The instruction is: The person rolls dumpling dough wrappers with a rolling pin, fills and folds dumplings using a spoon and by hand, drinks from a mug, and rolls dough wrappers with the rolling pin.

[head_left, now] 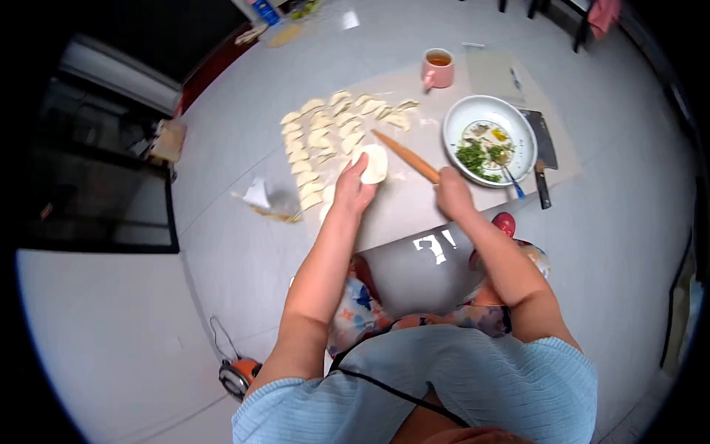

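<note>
My left hand [355, 186] grips a round, flat dumpling wrapper [376, 164] by its left edge, thumb on top. In my right hand [453, 195] is the near end of a tapered wooden rolling pin [405, 157], its far tip pointing up and left across the mat. Several folded dumplings [319, 138] lie in rows on the mat, beyond and left of my left hand. To the right of the rolling pin stands a white bowl [452, 140] with chopped greens and seasonings; a blue-handled spoon [515, 185] leans out over its near rim.
A pink mug [438, 72] of brown liquid stands at the back of the mat [392, 222]. A cleaver [543, 148] with a dark handle lies right of the bowl. A clear flat sheet [492, 72] is behind it. White crumpled paper [257, 194] sits left of the mat.
</note>
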A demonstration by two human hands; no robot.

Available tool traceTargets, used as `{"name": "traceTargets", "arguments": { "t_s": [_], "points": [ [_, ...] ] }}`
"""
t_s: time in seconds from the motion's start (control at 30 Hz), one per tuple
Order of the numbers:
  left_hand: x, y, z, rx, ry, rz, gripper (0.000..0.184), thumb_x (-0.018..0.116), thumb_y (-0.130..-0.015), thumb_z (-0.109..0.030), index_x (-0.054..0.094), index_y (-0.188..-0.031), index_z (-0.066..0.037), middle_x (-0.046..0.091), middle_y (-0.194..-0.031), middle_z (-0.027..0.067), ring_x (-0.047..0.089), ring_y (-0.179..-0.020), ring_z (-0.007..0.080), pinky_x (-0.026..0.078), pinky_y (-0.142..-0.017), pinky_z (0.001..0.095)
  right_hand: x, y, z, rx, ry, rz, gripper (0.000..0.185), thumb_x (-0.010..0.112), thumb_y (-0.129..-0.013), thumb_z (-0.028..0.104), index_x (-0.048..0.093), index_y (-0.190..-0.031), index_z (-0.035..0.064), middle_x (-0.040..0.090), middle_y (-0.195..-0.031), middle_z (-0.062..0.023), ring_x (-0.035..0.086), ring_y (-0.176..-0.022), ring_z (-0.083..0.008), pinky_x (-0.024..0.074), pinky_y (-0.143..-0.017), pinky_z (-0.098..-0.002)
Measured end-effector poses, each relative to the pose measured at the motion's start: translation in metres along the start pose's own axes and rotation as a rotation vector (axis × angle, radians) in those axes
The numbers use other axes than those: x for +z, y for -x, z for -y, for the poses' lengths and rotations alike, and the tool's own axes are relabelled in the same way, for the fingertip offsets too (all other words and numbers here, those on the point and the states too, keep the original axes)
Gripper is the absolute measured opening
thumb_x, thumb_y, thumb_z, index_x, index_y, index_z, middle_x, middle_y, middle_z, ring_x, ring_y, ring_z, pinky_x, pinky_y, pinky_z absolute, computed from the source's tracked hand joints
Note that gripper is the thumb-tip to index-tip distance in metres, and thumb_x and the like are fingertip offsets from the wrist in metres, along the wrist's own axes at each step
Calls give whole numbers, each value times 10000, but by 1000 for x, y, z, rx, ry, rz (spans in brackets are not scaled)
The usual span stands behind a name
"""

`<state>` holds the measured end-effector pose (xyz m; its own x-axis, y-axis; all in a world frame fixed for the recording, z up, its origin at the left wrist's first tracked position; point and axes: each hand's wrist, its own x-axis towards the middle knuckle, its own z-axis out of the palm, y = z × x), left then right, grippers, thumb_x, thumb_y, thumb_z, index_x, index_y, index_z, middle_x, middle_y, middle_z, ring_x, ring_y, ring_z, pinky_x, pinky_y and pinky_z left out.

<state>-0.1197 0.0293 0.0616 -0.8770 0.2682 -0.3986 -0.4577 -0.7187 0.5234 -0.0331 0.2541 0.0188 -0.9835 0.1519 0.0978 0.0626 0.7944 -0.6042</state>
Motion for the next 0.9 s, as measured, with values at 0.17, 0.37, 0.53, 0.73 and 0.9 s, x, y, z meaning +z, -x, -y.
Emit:
{"name": "traceTargets", "arguments": {
  "t_s": [0.17,0.37,0.53,0.73,0.9],
  "points": [
    [16,12,11,-119,-57,-37,375,491,-1023,-205,444,-1331,5,561,-1302,178,569,-1195,312,487,-1006,448,4,-8,2,-45,110,-9,147,650,-825,72,556,-926,21,574,-953,-182,588,-970,-358,504,-779,-455],
    [31,25,24,-217,-95,-27,395,439,-1038,-216,425,-1347,31,554,-1309,209,574,-1182,357,479,-1018,457,-94,-4,17,27,386,-85,196,662,-850,237,637,-860,42,655,-832,-154,659,-754,-333,534,-670,-447],
    [32,26,42,-297,-100,19,393,454,-1025,-193,433,-1326,59,565,-1297,210,589,-1169,345,493,-1008,455,-157,6,-36,461,587,-11,277,641,-885,289,629,-981,29,692,-925,-178,687,-874,-340,542,-738,-454],
    [48,26,59,-308,-142,22,376,471,-1016,-169,447,-1303,73,580,-1274,212,607,-1149,327,515,-985,453,-134,8,-61,560,393,104,306,624,-877,292,609,-1020,22,686,-1020,-222,663,-978,-376,513,-839,-491],
    [53,28,62,-327,-163,15,371,474,-1012,-155,447,-1298,80,579,-1270,223,609,-1144,335,515,-988,459,-139,-3,-76,486,294,-55,214,548,-830,113,680,-991,60,692,-970,-206,667,-914,-388,524,-800,-475]
  ]
}}
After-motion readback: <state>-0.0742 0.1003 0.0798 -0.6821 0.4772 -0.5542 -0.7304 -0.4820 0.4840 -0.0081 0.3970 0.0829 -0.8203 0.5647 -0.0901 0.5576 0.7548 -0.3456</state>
